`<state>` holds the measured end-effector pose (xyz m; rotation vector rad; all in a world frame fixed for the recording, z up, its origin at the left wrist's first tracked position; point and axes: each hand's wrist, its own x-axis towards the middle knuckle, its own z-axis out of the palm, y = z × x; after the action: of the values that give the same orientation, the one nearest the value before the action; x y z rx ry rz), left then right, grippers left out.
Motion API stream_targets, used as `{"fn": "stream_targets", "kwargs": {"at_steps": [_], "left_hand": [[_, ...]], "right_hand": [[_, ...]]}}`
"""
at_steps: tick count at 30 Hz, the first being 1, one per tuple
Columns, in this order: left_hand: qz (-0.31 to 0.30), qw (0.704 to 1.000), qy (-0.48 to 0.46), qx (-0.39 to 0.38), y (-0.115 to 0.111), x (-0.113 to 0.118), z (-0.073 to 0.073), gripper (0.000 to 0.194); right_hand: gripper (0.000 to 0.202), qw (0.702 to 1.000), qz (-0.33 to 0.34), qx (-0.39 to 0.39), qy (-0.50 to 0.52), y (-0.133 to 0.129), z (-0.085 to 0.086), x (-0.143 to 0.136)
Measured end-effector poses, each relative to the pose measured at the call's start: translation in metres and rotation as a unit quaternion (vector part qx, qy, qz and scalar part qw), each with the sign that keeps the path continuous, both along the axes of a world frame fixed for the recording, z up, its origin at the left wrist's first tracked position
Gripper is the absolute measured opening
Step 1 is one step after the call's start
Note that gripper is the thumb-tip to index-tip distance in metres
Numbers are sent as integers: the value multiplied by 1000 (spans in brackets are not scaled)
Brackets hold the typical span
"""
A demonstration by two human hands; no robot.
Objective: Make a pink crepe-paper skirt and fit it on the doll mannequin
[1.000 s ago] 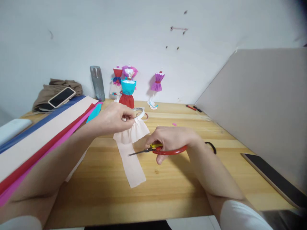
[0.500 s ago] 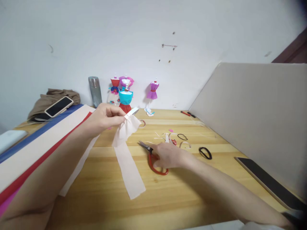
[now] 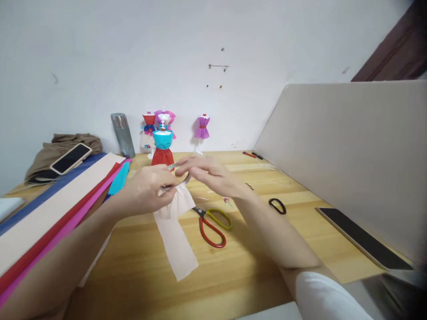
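My left hand (image 3: pixel 150 189) is closed on a pale pink strip (image 3: pixel 176 249), whose upper part is gathered and whose lower end lies on the table. A thin silvery band (image 3: pixel 182 182) curves between my two hands. My right hand (image 3: pixel 210 173) has its fingers bent round the far side of this band, pinching it near my left fingertips. Below the hands, scissors (image 3: pixel 212 226) with one red and one yellow-green handle rest on the wood, their blades partly under the gathered strip.
Small dressed mannequins (image 3: pixel 163 142) stand by the wall beside a grey bottle (image 3: pixel 122 135). Coloured strips (image 3: pixel 63 200) and a phone (image 3: pixel 71 158) are at left. A black hair tie (image 3: pixel 277 206) and a dark tablet (image 3: pixel 362 238) lie at right, before a pale panel (image 3: pixel 340 146).
My right hand has let go of the scissors and moved up to the band beside my left hand. The scissors now lie on the table. The view has shifted slightly.
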<state>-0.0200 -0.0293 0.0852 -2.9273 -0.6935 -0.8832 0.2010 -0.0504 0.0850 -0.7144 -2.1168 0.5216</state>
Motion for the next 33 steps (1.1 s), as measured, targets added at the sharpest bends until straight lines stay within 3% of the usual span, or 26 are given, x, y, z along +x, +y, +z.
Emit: {"fn": "stream_targets", "kwargs": {"at_steps": [4, 8, 13, 16, 19, 21, 24, 26, 28, 30, 33], "left_hand": [[-17, 1000, 8, -2, -5, 12, -14, 26], [40, 990, -34, -134, -5, 23, -22, 26], [35, 949, -121, -289, 6, 20, -18, 33], [26, 921, -194, -335, 13, 13, -13, 49], [67, 901, -226, -363, 18, 13, -14, 46], [64, 871, -251, -418, 18, 17, -17, 47], [10, 786, -274, -554, 15, 24, -23, 55], [-41, 730, -266, -628, 10, 27, -25, 53], [-90, 694, -250, -669, 4, 29, -25, 47], [-105, 686, -247, -677, -1, 30, -23, 40], [-70, 708, -247, -658, -6, 29, -19, 35]], "right_hand": [[57, 988, 16, -138, 68, 19, -27, -18], [63, 977, -4, -153, 146, 32, -48, -22], [66, 939, 40, -202, 276, 39, -46, -21], [70, 891, 104, -219, 385, 45, -39, -16], [70, 841, 158, -216, 470, 52, -37, -10], [70, 810, 187, -207, 516, 55, -39, -7], [67, 778, 218, -203, 553, 58, -44, -6], [67, 775, 227, -204, 554, 58, -45, -6], [67, 784, 231, -203, 539, 58, -44, -7], [68, 799, 228, -192, 522, 57, -42, -7], [68, 820, 217, -157, 505, 54, -38, -7]]}}
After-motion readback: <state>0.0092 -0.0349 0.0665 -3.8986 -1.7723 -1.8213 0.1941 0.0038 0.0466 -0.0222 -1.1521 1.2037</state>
